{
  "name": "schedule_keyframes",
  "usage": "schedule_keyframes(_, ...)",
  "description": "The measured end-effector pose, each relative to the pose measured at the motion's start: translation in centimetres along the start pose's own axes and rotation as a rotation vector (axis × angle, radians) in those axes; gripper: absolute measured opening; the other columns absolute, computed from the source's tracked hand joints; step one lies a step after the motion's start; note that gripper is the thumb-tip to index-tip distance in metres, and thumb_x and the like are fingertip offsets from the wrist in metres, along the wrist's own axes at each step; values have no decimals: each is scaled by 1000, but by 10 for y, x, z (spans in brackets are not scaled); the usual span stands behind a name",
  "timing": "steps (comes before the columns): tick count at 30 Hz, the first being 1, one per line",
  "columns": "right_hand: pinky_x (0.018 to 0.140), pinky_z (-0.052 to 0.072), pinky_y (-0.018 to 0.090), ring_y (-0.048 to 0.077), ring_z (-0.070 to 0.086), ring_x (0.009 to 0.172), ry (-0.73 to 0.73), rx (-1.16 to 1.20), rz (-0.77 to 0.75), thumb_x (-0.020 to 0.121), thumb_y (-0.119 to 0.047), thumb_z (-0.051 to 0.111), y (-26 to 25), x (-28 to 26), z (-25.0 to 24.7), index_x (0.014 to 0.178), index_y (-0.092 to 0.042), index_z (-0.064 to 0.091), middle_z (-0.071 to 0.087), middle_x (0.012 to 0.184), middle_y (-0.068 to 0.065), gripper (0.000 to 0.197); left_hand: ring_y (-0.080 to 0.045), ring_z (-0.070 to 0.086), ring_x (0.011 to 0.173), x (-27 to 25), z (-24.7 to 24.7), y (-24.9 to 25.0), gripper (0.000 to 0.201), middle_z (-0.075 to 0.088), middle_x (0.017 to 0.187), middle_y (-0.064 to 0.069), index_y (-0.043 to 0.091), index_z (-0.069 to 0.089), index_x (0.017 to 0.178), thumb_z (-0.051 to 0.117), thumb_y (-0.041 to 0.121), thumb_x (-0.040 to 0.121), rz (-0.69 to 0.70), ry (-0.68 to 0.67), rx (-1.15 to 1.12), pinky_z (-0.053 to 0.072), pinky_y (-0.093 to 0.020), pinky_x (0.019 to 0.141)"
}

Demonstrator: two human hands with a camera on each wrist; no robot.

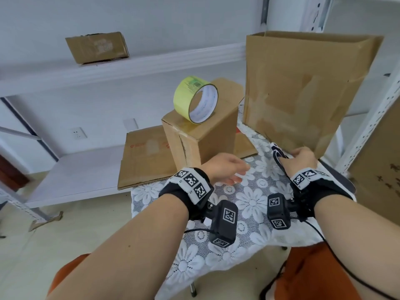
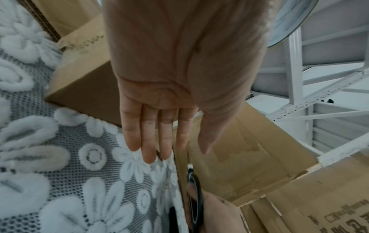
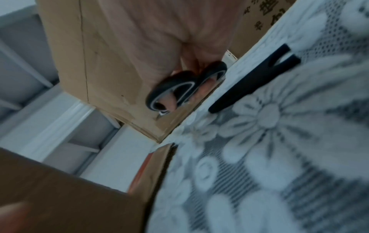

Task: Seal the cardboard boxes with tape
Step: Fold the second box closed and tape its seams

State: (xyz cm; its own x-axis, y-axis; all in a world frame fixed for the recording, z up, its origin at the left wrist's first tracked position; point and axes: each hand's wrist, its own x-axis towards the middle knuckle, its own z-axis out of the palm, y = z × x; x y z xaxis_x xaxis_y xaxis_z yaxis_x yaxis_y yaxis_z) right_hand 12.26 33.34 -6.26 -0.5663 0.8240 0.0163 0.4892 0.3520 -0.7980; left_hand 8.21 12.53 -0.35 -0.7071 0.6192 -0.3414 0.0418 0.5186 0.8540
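A yellow tape roll (image 1: 195, 99) stands on edge on top of a small closed cardboard box (image 1: 207, 137) at the middle of the table. A tall cardboard box (image 1: 303, 87) stands at the right rear, its top open. My left hand (image 1: 234, 173) hovers flat and open over the lace cloth, in front of the small box, its fingers (image 2: 151, 141) straight and holding nothing. My right hand (image 1: 303, 156) is at the foot of the tall box, its fingers curled through the black handles of a pair of scissors (image 3: 185, 88).
A flattened cardboard sheet (image 1: 145, 156) lies behind the small box, partly on a white shelf. Another box (image 1: 97, 47) sits on the upper shelf. A metal rack upright (image 1: 372, 118) and a large carton (image 1: 378, 169) stand close on the right. A black forked object (image 3: 249, 78) lies on the cloth.
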Motion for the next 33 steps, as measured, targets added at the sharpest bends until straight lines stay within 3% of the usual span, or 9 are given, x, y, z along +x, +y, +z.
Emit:
schedule_keyframes(4,79,46,29,21,58,93,-61,270,-51,70,-33,84,-32,-15,2,109,-4,60,64,106,9,54,-18,69,91,-11,0,10,19,68,110,-9,10,63,112,63,19,95,140,91,-57,59,-32,82)
schedule_keyframes(8,82,45,28,16,57,97,-132,400,-201,71,-38,81,-66,-32,1,115,-9,59,61,108,1,57,-14,69,73,-26,-1,22,11,68,85,-1,8,66,103,63,9,93,368,257,-93,60,-28,65)
schedule_keyframes(12,72,48,22,10,58,85,-238,535,-294,77,-31,76,-85,-46,-2,121,-15,57,62,104,0,50,-9,62,65,-43,-4,31,10,67,72,8,16,68,86,62,9,87,761,690,62,52,-21,61)
schedule_keyframes(17,75,48,17,11,61,94,-259,574,-380,75,-34,78,-93,-53,-5,123,-18,55,64,108,-2,56,-8,53,72,-59,-22,39,16,57,82,3,6,63,94,61,14,80,1108,1076,281,48,-22,61)
schedule_keyframes(21,90,50,32,15,59,103,-212,489,-435,67,-46,81,-97,-52,-4,118,-28,56,60,114,2,59,-31,49,112,-51,-50,34,52,53,119,-18,-2,54,120,65,20,73,915,1316,344,42,-44,100)
schedule_keyframes(23,95,48,38,16,57,103,-152,430,-464,67,-48,80,-99,-51,-5,117,-32,56,56,115,2,58,-30,45,122,-49,-62,29,62,49,129,-16,0,47,131,65,24,76,767,1254,361,36,-45,108)
schedule_keyframes(27,91,50,39,14,59,95,-3,369,-448,72,-46,76,-101,-48,-10,115,-37,55,57,112,2,48,-16,50,115,-48,-73,23,61,46,134,-6,10,40,139,66,20,86,612,1046,93,44,-33,101)
schedule_keyframes(30,87,50,32,12,57,91,12,408,-475,76,-41,75,-102,-53,-14,114,-37,54,54,111,2,44,-8,58,86,-47,-79,25,32,62,108,0,18,55,117,67,26,88,525,989,-17,52,-33,82)
schedule_keyframes(33,87,45,24,11,54,96,-138,371,-575,75,-35,78,-102,-63,-18,117,-33,57,52,112,1,47,-11,58,78,-45,-89,27,24,63,88,5,18,58,103,69,34,87,464,972,-153,47,-25,70)
